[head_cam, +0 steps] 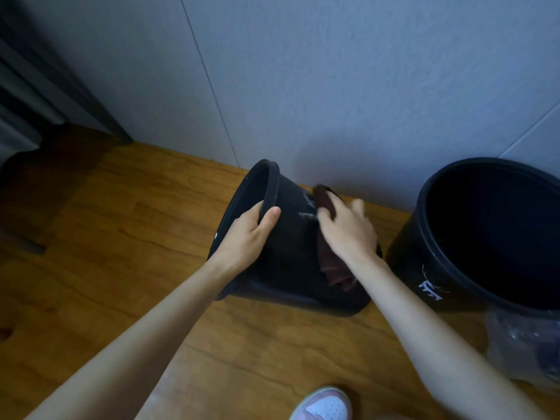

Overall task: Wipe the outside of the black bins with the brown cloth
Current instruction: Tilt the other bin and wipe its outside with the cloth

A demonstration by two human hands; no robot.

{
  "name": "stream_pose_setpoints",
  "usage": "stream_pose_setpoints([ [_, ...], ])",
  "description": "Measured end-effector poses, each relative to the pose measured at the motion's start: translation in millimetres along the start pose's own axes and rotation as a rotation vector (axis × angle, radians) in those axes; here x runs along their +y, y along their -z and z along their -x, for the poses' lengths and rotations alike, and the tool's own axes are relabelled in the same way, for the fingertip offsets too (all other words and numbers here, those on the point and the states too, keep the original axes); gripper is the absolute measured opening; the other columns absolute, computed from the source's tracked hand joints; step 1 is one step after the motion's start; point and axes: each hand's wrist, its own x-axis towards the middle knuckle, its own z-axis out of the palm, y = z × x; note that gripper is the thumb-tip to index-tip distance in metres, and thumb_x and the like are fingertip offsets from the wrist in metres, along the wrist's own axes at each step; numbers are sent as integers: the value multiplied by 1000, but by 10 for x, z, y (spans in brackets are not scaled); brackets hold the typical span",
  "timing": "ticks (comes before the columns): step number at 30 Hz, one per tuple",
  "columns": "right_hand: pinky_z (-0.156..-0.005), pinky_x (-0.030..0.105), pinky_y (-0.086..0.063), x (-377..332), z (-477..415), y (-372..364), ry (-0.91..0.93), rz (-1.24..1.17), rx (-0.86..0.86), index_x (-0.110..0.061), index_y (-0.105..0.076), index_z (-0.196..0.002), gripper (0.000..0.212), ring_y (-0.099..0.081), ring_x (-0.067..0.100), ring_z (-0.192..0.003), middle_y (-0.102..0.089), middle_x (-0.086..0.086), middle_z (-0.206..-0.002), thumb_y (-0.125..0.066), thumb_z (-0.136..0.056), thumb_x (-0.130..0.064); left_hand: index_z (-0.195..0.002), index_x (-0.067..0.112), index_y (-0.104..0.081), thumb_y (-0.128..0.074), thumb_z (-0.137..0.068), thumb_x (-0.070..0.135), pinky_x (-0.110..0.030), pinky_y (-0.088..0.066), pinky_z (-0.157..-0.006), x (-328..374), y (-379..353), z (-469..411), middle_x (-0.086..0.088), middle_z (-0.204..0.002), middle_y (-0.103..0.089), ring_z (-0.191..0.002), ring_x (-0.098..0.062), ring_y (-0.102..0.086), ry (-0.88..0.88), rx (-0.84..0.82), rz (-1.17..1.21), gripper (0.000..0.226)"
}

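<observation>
A black bin (291, 247) lies tipped on its side on the wooden floor, its mouth facing left. My left hand (247, 237) grips its rim, thumb on the outer wall. My right hand (348, 231) presses the brown cloth (333, 268) flat against the bin's upper side; part of the cloth hangs below my wrist and a corner sticks out past my fingers. White marks show on the wall between my hands. A second black bin (424, 262) stands upright to the right, with a white mark on its side.
A grey-white wall (333, 86) runs just behind both bins. Crumpled clear plastic (524, 347) lies at the front of the upright bin. A pink-and-white shoe (324, 404) is at the bottom edge. Dark furniture (27, 122) stands at the far left.
</observation>
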Motion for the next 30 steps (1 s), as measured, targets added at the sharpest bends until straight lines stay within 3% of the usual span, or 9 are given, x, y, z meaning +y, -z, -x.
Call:
stream_pose_setpoints([
  [3, -73, 30, -45, -376, 86, 3, 200, -68, 33, -36, -24, -145, 51, -47, 22, -95, -31, 2, -112, -34, -96, -46, -109, 21, -57, -37, -98, 33, -20, -49, -80, 10, -35, -8, 7, -96, -66, -92, -5, -62, -19, 4, 3, 25],
  [7, -62, 22, -38, -367, 55, 8, 248, -83, 37, -37, -25, -144, 51, -46, 17, -87, -28, -2, -107, -37, -95, -46, -103, 24, -57, -36, -99, 33, -15, -48, -74, 32, -47, -28, 10, -90, -65, -87, -3, -62, -30, -1, -13, 23],
  [12, -66, 26, -37, 364, -76, 25, -105, -34, -56, -41, -30, -142, 46, -50, 27, -83, -37, 10, -130, -35, -96, -43, -109, 21, -58, -36, -99, 34, -28, -49, -88, -14, 17, 13, 8, -101, -66, -98, -6, -61, 7, -10, 5, 27],
  [15, -73, 28, -34, 713, -74, 48, -329, -62, -119, -34, -34, -143, 46, -52, 35, -100, -32, 16, -137, -34, -97, -39, -110, 27, -57, -36, -98, 36, -21, -47, -89, -24, -17, 46, 14, -103, -65, -101, -2, -60, -19, -47, 0, 25],
  [17, -77, 32, -34, 709, -101, 59, -380, -67, -117, -32, -36, -142, 45, -50, 38, -111, -32, 16, -138, -35, -97, -39, -106, 32, -56, -36, -98, 36, -11, -45, -83, -5, -57, 32, 17, -101, -65, -99, 4, -59, -31, -59, -20, 21],
  [20, -78, 32, -35, 350, -120, 100, -287, -67, -91, -38, -38, -139, 43, -51, 37, -112, -35, 14, -136, -34, -96, -44, -93, 34, -54, -36, -98, 34, -3, -43, -69, 45, -75, -19, 17, -89, -63, -84, 13, -58, -42, -38, -58, 18],
  [25, -66, 24, -32, -385, -24, 128, 80, -119, -30, -38, -33, -141, 48, -48, 23, -95, -40, 6, -125, -38, -94, -45, -79, 32, -49, -38, -98, 30, -6, -39, -57, 92, -92, -31, 13, -69, -55, -63, 10, -55, -78, -7, -80, 23],
  [28, -55, 18, -29, -315, 31, 73, 160, -153, 51, -36, -35, -140, 48, -44, 16, -87, -39, 1, -114, -41, -93, -46, -95, 24, -56, -38, -98, 32, -13, -46, -68, 62, -83, -33, 9, -83, -63, -79, 4, -60, -85, -31, -89, 20],
  [30, -56, 21, -31, -133, 21, 31, 119, -155, 74, -36, -36, -139, 47, -46, 17, -86, -37, 0, -113, -41, -93, -45, -106, 18, -58, -37, -98, 34, -20, -49, -78, 53, -59, -51, 4, -95, -66, -90, -5, -62, -71, -46, -93, 27],
])
